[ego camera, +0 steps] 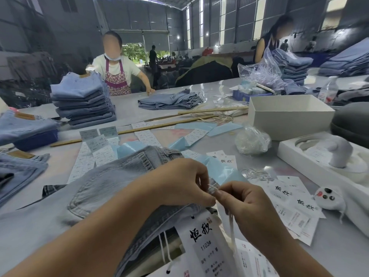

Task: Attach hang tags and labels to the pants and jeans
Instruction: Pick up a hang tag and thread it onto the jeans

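Denim in a pale wash, a pair of light-blue jeans, lies across the near edge of the grey worktable directly under the worker's arms, back pocket up and waistband toward the centre of the table. Left hand and right hand meet just above the waistband, fingertips touching; both pinch the white tag string between thumb and forefinger, the remaining fingers curled loosely inward. The string's tails hang down from the right hand toward a white hang tag printed with black characters and "1103", which rests on the denim at the near edge. Whether the string already passes through a belt loop cannot be determined, as the hands cover that spot. Judgement: attachment on this garment is mid-step, with the tag threaded but the string apparently not yet secured. Materials for further work remain: loose hang tags lie fanned to the right of the hands, sheets of small printed labels lie beyond the jeans, and a bundle of clear fasteners sits near a white cardboard box. A tall stack of folded jeans stands at far left and a lower folded pile at centre; whether either is tagged cannot be told from this distance. Two other workers stand at the far side. Overall progress appears partial, with substantial stock outstanding.
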`<state>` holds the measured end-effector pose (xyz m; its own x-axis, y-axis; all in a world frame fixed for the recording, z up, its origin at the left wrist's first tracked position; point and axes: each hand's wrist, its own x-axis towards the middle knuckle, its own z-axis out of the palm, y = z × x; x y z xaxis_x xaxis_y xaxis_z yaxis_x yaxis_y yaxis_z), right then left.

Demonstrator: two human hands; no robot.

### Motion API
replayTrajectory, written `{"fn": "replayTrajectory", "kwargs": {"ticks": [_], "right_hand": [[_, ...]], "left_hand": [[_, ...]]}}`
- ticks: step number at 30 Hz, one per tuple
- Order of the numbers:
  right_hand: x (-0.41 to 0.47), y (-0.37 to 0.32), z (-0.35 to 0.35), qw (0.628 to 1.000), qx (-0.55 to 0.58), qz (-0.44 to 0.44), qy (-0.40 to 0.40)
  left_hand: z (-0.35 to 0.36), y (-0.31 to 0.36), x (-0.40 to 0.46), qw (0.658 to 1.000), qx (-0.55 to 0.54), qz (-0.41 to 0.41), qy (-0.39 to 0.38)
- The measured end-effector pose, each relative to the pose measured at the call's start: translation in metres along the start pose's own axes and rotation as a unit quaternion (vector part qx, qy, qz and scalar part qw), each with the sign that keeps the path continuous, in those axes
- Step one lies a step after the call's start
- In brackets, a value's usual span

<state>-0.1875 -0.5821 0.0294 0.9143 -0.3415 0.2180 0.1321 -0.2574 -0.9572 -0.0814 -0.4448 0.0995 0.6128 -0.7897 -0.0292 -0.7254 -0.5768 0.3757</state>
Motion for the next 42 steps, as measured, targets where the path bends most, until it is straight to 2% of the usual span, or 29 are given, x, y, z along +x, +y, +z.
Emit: {"fn": "replayTrajectory", "kwargs": {"ticks": [4,9,13,15,20,24,27,29,34,42], "right_hand": [[-0.003,0.005,-0.001,1.000,-0.020,0.007,0.000],[-0.004,0.011,0.002,1.000,-0.014,0.016,0.008],[-0.003,0.013,0.006,0.999,-0.025,0.017,0.025],[-0.002,0.013,0.008,0.999,-0.031,0.016,0.038],[-0.001,0.012,0.010,0.998,-0.028,0.014,0.052],[-0.001,0.013,0.012,0.999,-0.026,0.009,0.039],[0.001,0.014,0.014,0.999,-0.026,0.009,0.036],[0.003,0.013,0.014,0.999,-0.030,0.005,0.039],[0.009,0.003,0.015,0.997,-0.038,-0.019,0.057],[0.010,0.006,0.016,0.993,-0.018,-0.078,0.090]], "left_hand": [[0.009,0.007,0.001,0.995,0.087,-0.009,0.055],[0.010,0.010,0.001,0.993,0.089,-0.030,0.075],[0.017,0.012,-0.001,0.976,0.179,-0.003,0.126],[0.020,0.010,-0.001,0.971,0.185,0.004,0.152],[0.017,0.005,-0.001,0.985,0.135,0.007,0.112],[0.019,0.005,0.000,0.986,0.141,0.014,0.084],[0.015,0.004,0.002,0.995,0.079,-0.004,0.061],[0.010,0.002,0.003,0.999,-0.006,-0.022,0.044],[-0.001,-0.002,0.001,0.979,-0.201,-0.024,-0.005],[-0.002,-0.005,0.001,0.961,-0.274,-0.029,0.001]]}}
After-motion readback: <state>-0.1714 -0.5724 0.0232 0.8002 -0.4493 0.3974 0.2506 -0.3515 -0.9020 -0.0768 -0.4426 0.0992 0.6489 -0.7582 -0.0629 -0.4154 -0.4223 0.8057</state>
